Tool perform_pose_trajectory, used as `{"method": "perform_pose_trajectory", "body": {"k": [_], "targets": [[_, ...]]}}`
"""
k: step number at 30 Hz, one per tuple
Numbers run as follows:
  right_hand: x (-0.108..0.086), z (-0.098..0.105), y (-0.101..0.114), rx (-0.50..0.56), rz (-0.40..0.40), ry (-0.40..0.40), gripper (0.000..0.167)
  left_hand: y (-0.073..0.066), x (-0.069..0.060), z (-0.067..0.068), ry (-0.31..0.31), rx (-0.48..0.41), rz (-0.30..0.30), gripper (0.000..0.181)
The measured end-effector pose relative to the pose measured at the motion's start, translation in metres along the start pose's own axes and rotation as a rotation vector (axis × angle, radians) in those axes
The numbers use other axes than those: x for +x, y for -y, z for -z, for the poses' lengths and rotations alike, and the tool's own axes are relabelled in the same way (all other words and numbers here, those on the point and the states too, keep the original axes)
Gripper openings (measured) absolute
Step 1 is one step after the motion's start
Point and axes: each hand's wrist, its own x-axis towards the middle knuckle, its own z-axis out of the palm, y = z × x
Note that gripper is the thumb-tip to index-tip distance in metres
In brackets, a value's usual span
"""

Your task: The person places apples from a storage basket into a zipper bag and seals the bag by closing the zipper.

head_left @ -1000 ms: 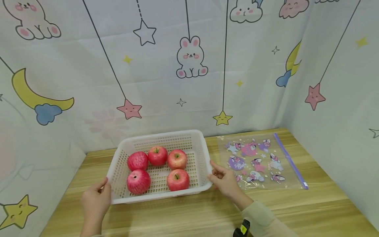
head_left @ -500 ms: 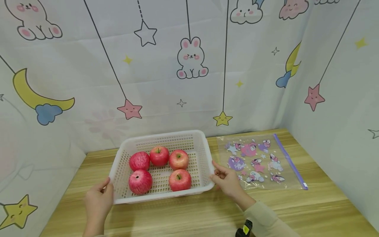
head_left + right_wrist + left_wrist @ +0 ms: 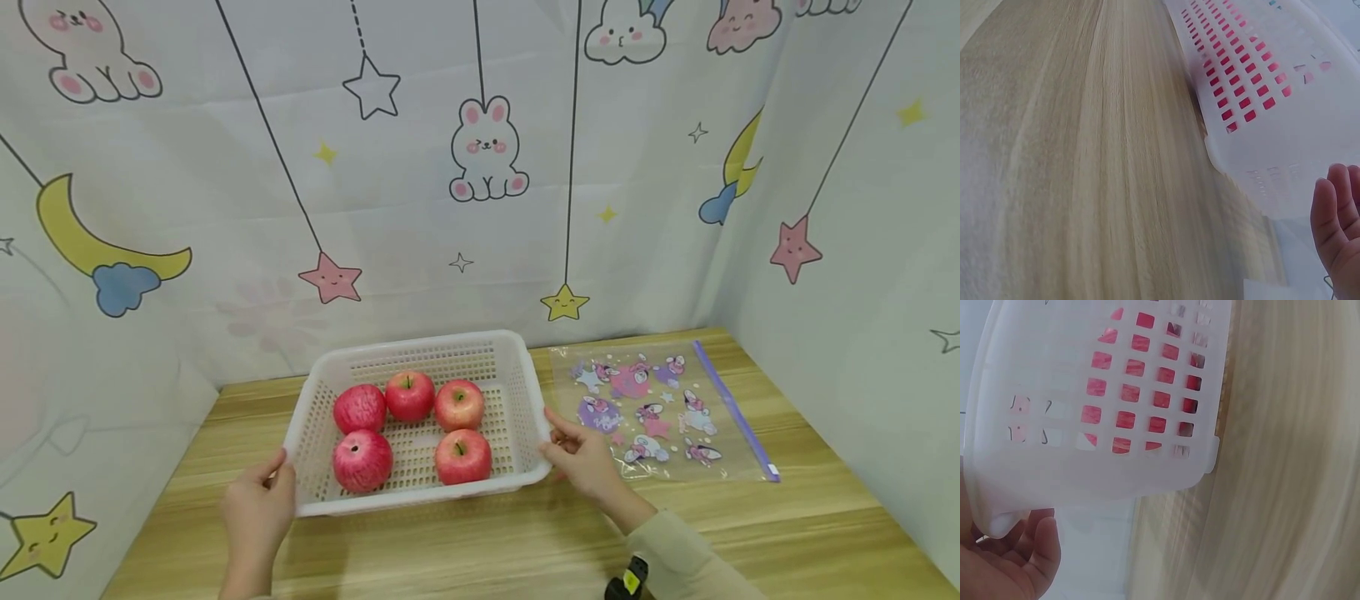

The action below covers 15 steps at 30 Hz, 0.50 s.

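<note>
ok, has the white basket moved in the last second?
Yes. In the head view the white basket has shifted slightly to the right, narrowing the gap to the clear printed zip bag, which has stayed put.

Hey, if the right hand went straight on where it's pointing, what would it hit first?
The right hand would meet the white basket first, at its end wall; the hand's fingers seem to be at the rim, though contact is partly hidden.

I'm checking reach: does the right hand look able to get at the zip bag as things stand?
Probably yes: the zip bag lies flat beside the right hand with nothing on top, but that hand must first release the basket.
</note>
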Motion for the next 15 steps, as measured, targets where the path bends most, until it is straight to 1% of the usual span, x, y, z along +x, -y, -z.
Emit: {"method": "perform_pose_trajectory", "body": {"k": [9, 13, 15], "targets": [[-0.002, 0.007, -0.001, -0.014, 0.005, 0.005, 0.052, -0.004, -0.002, -0.005, -0.003, -0.011, -0.025, 0.027], [-0.003, 0.010, 0.001, -0.009, 0.000, 0.034, 0.053, -0.004, -0.003, -0.006, -0.012, -0.016, -0.021, 0.027], [-0.003, 0.012, 0.002, -0.027, -0.013, 0.060, 0.054, -0.004, -0.003, -0.006, -0.017, -0.020, -0.020, 0.027]]}}
